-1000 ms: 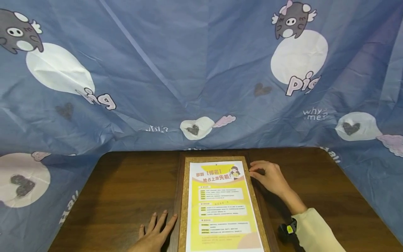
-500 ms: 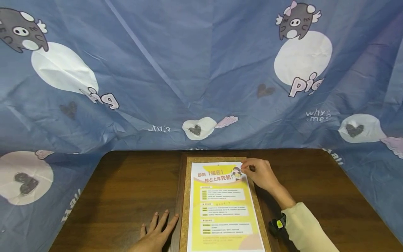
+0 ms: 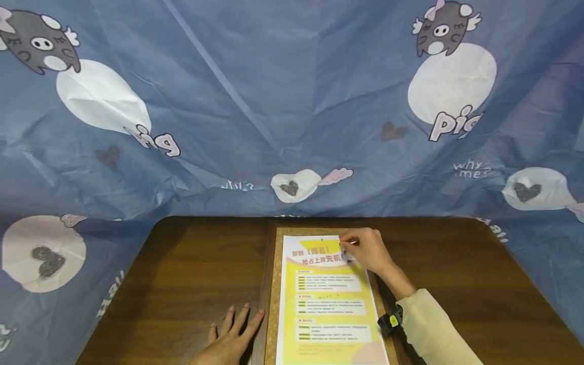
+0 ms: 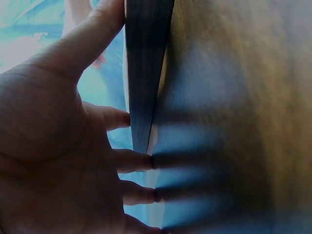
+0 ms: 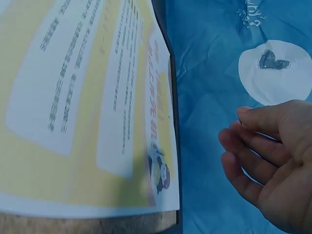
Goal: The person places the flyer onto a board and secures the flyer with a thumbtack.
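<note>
Live now: poster (image 3: 328,284) sits on board (image 3: 310,231); light, floppy, tearable, we reckon, best taken by corners. Right grip (image 3: 371,251) over top corner, fingertips bunched, anything pinched we can't tell; left hand (image 3: 230,339) fingers spread.

Head view evenly lit, small print on poster (image 3: 329,294) blurred. Left wrist view dim: shadows, bluish sheen across tabletop (image 4: 258,97); upper left overexposed. Right wrist view blue-tinted.

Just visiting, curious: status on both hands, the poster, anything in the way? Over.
Left hand spread at left edge of board. Right hand, fingers curled, over top right corner of poster. Poster lies on board; only that hand partly hides it.
</note>
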Tool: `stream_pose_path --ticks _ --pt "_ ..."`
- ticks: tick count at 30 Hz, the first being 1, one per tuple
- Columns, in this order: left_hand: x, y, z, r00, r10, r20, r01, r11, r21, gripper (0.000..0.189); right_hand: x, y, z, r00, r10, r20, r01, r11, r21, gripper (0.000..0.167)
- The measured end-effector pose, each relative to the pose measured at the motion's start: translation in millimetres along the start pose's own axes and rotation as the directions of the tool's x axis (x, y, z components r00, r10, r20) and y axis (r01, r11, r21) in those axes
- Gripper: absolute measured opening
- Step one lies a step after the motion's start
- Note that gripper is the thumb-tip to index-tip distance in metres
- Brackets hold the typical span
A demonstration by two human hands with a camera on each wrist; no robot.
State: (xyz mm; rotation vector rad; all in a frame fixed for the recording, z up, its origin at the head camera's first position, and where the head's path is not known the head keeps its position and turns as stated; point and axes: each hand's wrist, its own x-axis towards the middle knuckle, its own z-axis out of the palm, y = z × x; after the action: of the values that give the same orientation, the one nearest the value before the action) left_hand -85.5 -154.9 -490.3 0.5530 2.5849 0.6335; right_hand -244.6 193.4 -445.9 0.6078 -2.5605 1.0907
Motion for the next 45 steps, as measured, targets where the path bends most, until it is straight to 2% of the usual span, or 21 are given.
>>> stream_pose_path --ticks 7,19,26,37,45 --pt "0.0 2.5 0.4 1.000 0.006 -0.015 -0.005 1.000 0.027 0.118 5.4 -4 5 1.000 0.020 0.024 -0.020 1.000 0.006 0.007" --pt "-0.9 -0.4 -1.6 1.000 -0.002 0.015 0.002 1.000 -0.005 0.117 16.5 -11 12 0.999 0.021 0.049 -0.023 0.999 0.045 0.001" --pt "-1.6 0.6 -1.7 1.000 -0.012 0.015 0.012 1.000 0.000 0.116 22.2 -16 14 0.997 0.041 0.065 -0.044 0.998 0.046 0.007" --pt "-1.9 2.2 -1.6 1.000 -0.010 0.002 0.010 1.000 0.017 0.116 26.8 -11 21 0.995 0.062 0.082 -0.066 0.997 0.049 0.009" --pt "-1.2 2.9 -1.8 1.000 -0.015 0.002 0.015 0.999 0.042 0.117 28.1 -3 30 0.988 0.128 0.086 -0.134 0.989 0.061 0.010"
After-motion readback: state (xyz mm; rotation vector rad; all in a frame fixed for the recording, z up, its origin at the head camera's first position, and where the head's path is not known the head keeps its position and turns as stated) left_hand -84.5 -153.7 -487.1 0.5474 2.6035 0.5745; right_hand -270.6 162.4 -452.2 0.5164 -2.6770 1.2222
